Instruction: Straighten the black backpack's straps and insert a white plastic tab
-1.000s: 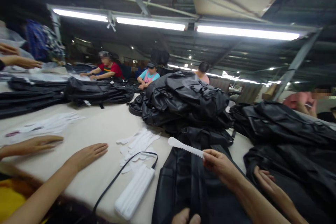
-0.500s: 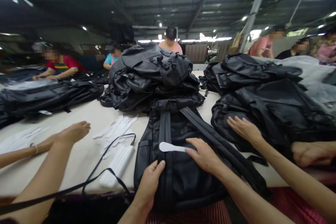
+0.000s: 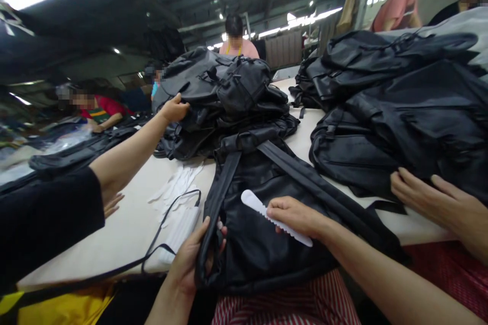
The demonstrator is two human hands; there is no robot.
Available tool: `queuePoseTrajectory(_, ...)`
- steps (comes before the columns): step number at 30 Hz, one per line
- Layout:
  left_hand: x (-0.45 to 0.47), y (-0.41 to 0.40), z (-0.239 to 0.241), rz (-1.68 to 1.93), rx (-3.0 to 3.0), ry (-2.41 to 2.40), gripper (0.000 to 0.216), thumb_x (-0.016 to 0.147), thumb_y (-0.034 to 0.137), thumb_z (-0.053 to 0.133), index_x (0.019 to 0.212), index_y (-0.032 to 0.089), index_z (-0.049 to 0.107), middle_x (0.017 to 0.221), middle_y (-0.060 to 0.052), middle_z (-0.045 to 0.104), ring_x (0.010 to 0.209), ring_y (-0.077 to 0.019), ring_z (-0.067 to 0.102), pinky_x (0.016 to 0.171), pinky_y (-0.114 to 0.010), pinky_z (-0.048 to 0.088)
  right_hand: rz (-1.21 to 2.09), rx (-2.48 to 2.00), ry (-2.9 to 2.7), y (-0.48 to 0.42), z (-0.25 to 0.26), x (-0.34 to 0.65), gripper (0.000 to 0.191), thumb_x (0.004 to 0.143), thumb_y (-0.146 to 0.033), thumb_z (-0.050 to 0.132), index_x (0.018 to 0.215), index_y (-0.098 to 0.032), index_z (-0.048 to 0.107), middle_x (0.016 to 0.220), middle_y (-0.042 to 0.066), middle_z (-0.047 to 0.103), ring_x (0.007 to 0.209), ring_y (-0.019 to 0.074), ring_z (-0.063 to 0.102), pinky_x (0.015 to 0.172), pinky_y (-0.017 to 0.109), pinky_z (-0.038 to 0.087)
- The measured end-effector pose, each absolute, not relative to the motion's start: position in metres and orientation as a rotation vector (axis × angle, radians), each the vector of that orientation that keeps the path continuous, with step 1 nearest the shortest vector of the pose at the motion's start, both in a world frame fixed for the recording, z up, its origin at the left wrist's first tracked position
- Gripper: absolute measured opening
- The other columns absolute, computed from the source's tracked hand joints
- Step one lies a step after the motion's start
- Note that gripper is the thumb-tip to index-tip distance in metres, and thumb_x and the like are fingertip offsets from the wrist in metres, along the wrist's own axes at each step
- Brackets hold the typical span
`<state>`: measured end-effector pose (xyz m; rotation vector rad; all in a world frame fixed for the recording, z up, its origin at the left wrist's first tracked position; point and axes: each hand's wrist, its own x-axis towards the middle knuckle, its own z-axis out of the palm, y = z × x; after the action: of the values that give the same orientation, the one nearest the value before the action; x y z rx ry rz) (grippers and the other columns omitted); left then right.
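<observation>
A black backpack [image 3: 267, 244] lies flat on the table edge in front of me, straps up. My left hand [image 3: 192, 259] grips the lower end of its left shoulder strap [image 3: 219, 198] near the table edge. My right hand [image 3: 295, 216] rests on the backpack and holds a white serrated plastic strip [image 3: 274, 218], its rounded tip pointing up and left. White strips [image 3: 177, 183] lie loose on the table to the left, beside a white bundle [image 3: 179, 233] and a thin black cord [image 3: 152, 254].
A heap of black backpacks [image 3: 224, 96] stands behind mine and another heap [image 3: 400, 106] at the right. A co-worker's arm in a black sleeve [image 3: 125, 155] reaches to the middle heap. Another person's hand [image 3: 438, 203] touches the right heap. Several people work farther back along the table [image 3: 125, 228].
My left hand has closed on the backpack's left strap. My right hand turned the white strip so its tip points up-left. The co-worker's arm on the left rose to the middle heap.
</observation>
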<state>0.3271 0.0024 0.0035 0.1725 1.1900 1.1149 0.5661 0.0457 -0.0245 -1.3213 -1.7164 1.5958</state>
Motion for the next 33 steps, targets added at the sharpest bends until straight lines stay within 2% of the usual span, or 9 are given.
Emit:
queuePoseTrajectory(5, 0.323, 0.004, 0.013, 1.087, 0.136, 1.198, 0.021, 0.093, 0.021, 0.038, 0.093, 0.011, 0.057, 0.065, -0.003, 0.065, 0.051, -0.0123, 0.064, 0.043, -0.022, 0.054, 1.801, -1.106, -2.074, 0.05, -0.016, 0.56, 0.012, 0.075, -0.021, 0.041, 0.069, -0.018, 0.051, 0.05, -0.004, 0.053, 0.044, 0.01, 0.051, 0.043, 0.019, 0.039)
queuePoseTrajectory(10, 0.319, 0.004, 0.02, 1.024, 0.444, 1.407, 0.016, 0.086, 0.022, 0.053, 0.082, 0.009, 0.061, 0.062, -0.006, 0.065, 0.048, -0.0121, 0.061, 0.043, -0.018, 0.05, 2.025, -0.963, -2.145, 0.052, -0.014, 0.525, 0.009, 0.072, -0.02, 0.043, 0.069, -0.018, 0.051, 0.054, -0.005, 0.053, 0.041, 0.0099, 0.053, 0.04, 0.019, 0.04)
queuePoseTrajectory(14, 0.304, 0.005, 0.029, 0.818, 0.753, 1.477, 0.027, 0.078, 0.036, 0.061, 0.072, 0.009, 0.062, 0.058, -0.007, 0.064, 0.043, -0.0114, 0.056, 0.039, -0.017, 0.044, 2.027, -1.085, -1.907, 0.048, -0.018, 0.486, 0.009, 0.075, -0.018, 0.042, 0.067, -0.018, 0.048, 0.051, -0.005, 0.05, 0.038, 0.0089, 0.051, 0.038, 0.017, 0.037)
queuePoseTrajectory(19, 0.298, 0.003, 0.025, 0.73, 0.88, 1.5, 0.032, 0.076, 0.042, 0.062, 0.073, 0.01, 0.063, 0.057, -0.004, 0.063, 0.042, -0.009, 0.052, 0.04, -0.016, 0.04, 1.923, -1.064, -1.573, 0.045, -0.033, 0.45, 0.015, 0.079, -0.02, 0.041, 0.072, -0.017, 0.054, 0.051, -0.005, 0.049, 0.036, 0.0067, 0.047, 0.036, 0.016, 0.033)
queuePoseTrajectory(26, 0.303, -0.006, -0.016, 0.794, 0.91, 1.46, 0.03, 0.077, 0.042, 0.06, 0.078, 0.012, 0.063, 0.063, -0.004, 0.065, 0.051, -0.0104, 0.056, 0.045, -0.016, 0.041, 2.036, -1.068, -1.305, 0.046, -0.053, 0.441, 0.022, 0.063, -0.01, 0.043, 0.077, -0.015, 0.059, 0.054, -0.004, 0.054, 0.044, 0.0063, 0.051, 0.039, 0.015, 0.033)
queuePoseTrajectory(33, 0.293, -0.004, -0.033, 0.954, 0.799, 1.437, 0.037, 0.071, 0.041, 0.067, 0.092, 0.011, 0.059, 0.068, -0.007, 0.067, 0.059, -0.016, 0.062, 0.054, -0.023, 0.048, 2.175, -1.088, -1.208, 0.053, -0.063, 0.442, 0.023, 0.062, -0.015, 0.046, 0.081, -0.015, 0.06, 0.052, -0.006, 0.051, 0.038, 0.0036, 0.043, 0.038, 0.014, 0.03)
